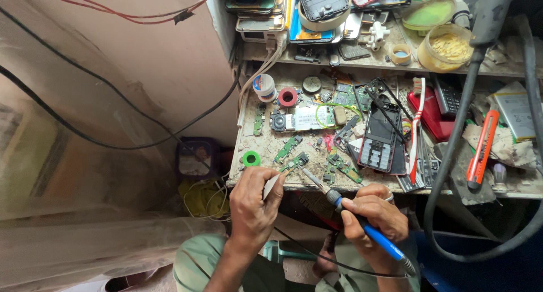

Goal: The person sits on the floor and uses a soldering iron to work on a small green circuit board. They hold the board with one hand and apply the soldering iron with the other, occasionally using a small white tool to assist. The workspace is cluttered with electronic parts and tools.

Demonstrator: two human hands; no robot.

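Both hands sit at lower centre of the frame, against the front edge of the tabletop (266, 183). Right hand (374, 213) is closed in a pen grip around a blue-handled soldering iron (362, 227); its metal tip (308, 176) points up-left and reaches a small green circuit board (294, 163) lying at the tabletop edge. Left hand (254, 204) is curled, thumb and fingers pinching a thin pale strip (271, 185) just beside the same board. Green ring (251, 158) lies just left of the board. Further green boards (342, 166) are scattered to the right. An opened phone (380, 140) lies at centre right, a white toothbrush (417, 128) beside it, an orange utility knife (482, 148) at right. Red tape roll (288, 97) sits above centre. Black cable (452, 156) loops down the right side.
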